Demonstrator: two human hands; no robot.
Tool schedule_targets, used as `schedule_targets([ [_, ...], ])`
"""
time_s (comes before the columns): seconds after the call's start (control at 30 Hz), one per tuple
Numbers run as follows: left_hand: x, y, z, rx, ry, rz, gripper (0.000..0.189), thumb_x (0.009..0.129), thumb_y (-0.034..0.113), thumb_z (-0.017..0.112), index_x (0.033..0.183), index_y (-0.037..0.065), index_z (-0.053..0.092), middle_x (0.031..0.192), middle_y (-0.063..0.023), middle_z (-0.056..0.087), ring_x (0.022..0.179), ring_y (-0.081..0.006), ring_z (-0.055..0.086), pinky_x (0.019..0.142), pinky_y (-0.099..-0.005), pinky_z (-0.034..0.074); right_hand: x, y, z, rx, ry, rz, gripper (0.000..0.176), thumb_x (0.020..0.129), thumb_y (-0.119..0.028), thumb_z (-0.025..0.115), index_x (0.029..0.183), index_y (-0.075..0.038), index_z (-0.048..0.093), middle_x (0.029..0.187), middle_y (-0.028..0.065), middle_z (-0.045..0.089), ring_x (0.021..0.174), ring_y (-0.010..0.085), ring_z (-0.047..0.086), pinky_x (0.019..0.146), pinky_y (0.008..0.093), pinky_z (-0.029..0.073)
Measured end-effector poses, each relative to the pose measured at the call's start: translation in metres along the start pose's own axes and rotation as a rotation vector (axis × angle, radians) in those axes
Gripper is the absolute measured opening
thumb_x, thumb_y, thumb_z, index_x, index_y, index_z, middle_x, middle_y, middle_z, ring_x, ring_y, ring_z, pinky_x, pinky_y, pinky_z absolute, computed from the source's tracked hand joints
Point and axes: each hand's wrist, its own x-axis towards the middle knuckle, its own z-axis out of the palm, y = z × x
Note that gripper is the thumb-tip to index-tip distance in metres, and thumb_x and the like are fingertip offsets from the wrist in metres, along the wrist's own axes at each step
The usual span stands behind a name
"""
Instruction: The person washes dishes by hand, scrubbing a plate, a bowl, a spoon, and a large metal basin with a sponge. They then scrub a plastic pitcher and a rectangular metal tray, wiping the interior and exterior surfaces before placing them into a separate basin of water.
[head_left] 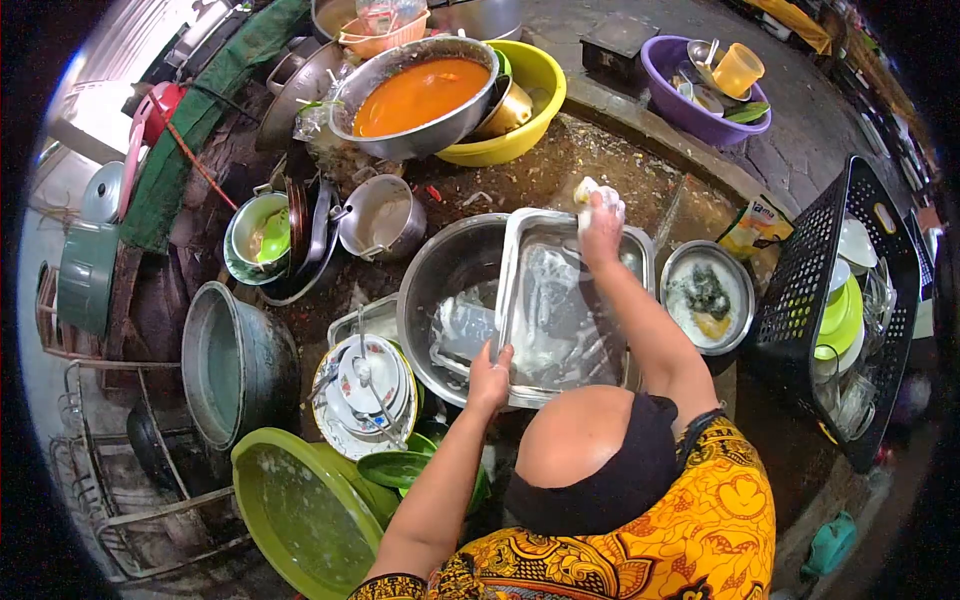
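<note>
My left hand [490,378] is closed on the near left edge of a soapy rectangular metal tray [570,310]. My right hand [602,232] is at the tray's far rim, its fingers wrapped round a foamy white and yellowish sponge [586,190]. The tray is tilted over a large round metal basin [425,300], which holds cloudy water. To the right of the tray stands a metal bowl [708,297] with suds and a dark green scouring pad [703,290].
Stacked plates [370,385] and a green tub [310,510] lie left. A black crate [860,200] of dishes stands right. Behind are an orange-filled basin [425,95], a yellow tub [535,110] and a purple tub [665,85]. A head in a dark band shows at the bottom.
</note>
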Motion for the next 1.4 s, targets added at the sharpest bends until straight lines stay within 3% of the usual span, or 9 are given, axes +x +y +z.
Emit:
schedule_targets([
  [0.1, 0.011, -0.018, 0.003, 0.059, 0.17, 0.101, 0.044, 0.087, 0.027, 0.056, 0.115, -0.007, 0.05, 0.101, -0.0193, 0.062, 0.094, -0.0266, 0.058, 0.085, -0.0328, 0.042, -0.045, -0.016, 0.005, 0.369, -0.174, 0.02, 0.039, 0.072, -0.011, 0.058, 0.108, 0.003, 0.054, 0.105, 0.023, 0.053, 0.099, 0.0371, 0.047, 0.089, 0.0412, 0.038],
  [0.33, 0.009, -0.009, 0.003, -0.003, 0.07, 0.127, 0.036, 0.088, 0.023, 0.054, 0.114, -0.002, 0.053, 0.098, -0.0174, 0.063, 0.09, -0.0231, 0.058, 0.083, -0.0323, 0.042, -0.046, -0.045, 0.005, -0.069, -0.584, -0.248, 0.031, 0.079, -0.012, 0.047, 0.11, -0.015, 0.054, 0.099, 0.0139, 0.061, 0.102, 0.0336, 0.054, 0.092, 0.0458, 0.038],
  [0.73, 0.011, 0.0, 0.002, 0.02, 0.198, 0.218, 0.033, 0.089, 0.019, 0.054, 0.114, -0.003, 0.051, 0.093, -0.013, 0.063, 0.083, -0.0176, 0.055, 0.079, -0.03, 0.043, -0.045, -0.038, -0.026, 0.167, -0.235, -0.087, 0.041, 0.072, -0.006, 0.054, 0.113, -0.009, 0.051, 0.1, 0.0202, 0.058, 0.102, 0.0405, 0.051, 0.089, 0.046, 0.04],
  [0.93, -0.003, 0.02, 0.006, 0.162, 0.193, 0.101, 0.029, 0.087, 0.019, 0.053, 0.109, 0.0, 0.054, 0.085, -0.0184, 0.062, 0.08, -0.0253, 0.058, 0.079, -0.0339, 0.043, -0.005, -0.077, 0.005, 0.36, -0.334, -0.459, 0.039, 0.081, -0.012, 0.048, 0.12, -0.013, 0.052, 0.122, 0.0209, 0.05, 0.111, 0.0381, 0.048, 0.094, 0.0423, 0.039],
  [1.03, 0.003, -0.001, 0.004, 0.14, 0.263, 0.222, 0.043, 0.087, 0.028, 0.054, 0.117, -0.002, 0.051, 0.106, -0.026, 0.058, 0.102, -0.037, 0.055, 0.088, -0.0399, 0.042, 0.011, -0.069, 0.007, 0.769, -0.381, -0.048, 0.035, 0.087, -0.018, 0.046, 0.119, -0.009, 0.055, 0.117, 0.0153, 0.056, 0.107, 0.0321, 0.053, 0.093, 0.0372, 0.041],
  [1.07, 0.001, -0.003, 0.004, 0.21, 0.254, 0.184, 0.048, 0.087, 0.031, 0.054, 0.12, -0.003, 0.049, 0.11, -0.0271, 0.056, 0.106, -0.0377, 0.054, 0.091, -0.0393, 0.041, 0.018, -0.057, -0.005, 0.395, -0.119, -0.328, 0.032, 0.076, -0.01, 0.057, 0.107, -0.012, 0.062, 0.106, 0.0125, 0.061, 0.102, 0.0278, 0.056, 0.089, 0.0388, 0.043],
  [1.17, -0.003, -0.003, 0.005, 0.138, 0.282, 0.187, 0.046, 0.087, 0.032, 0.055, 0.117, -0.002, 0.051, 0.103, -0.0265, 0.059, 0.097, -0.0378, 0.057, 0.084, -0.0378, 0.044, 0.01, 0.012, 0.0, -0.241, -0.137, -0.264, 0.028, 0.083, -0.013, 0.048, 0.109, -0.011, 0.061, 0.1, 0.0124, 0.06, 0.093, 0.0317, 0.055, 0.082, 0.0413, 0.044],
  [1.33, 0.003, 0.002, -0.007, 0.117, 0.325, 0.265, 0.034, 0.088, 0.028, 0.052, 0.111, 0.003, 0.057, 0.096, -0.0237, 0.061, 0.092, -0.0387, 0.058, 0.078, -0.0402, 0.045, 0.014, 0.022, -0.06, -0.121, -0.207, 0.097, 0.036, 0.074, -0.004, 0.054, 0.109, -0.011, 0.059, 0.114, 0.0136, 0.055, 0.102, 0.0325, 0.051, 0.086, 0.0398, 0.042],
  [1.4, -0.003, 0.022, -0.014, 0.108, 0.248, 0.26, 0.034, 0.088, 0.027, 0.052, 0.113, 0.004, 0.056, 0.096, -0.0232, 0.061, 0.091, -0.0393, 0.058, 0.078, -0.0413, 0.045, 0.008, 0.027, -0.05, -0.055, -0.1, -0.132, 0.035, 0.074, -0.005, 0.054, 0.108, -0.011, 0.059, 0.114, 0.0146, 0.054, 0.103, 0.0349, 0.05, 0.086, 0.0417, 0.041],
])
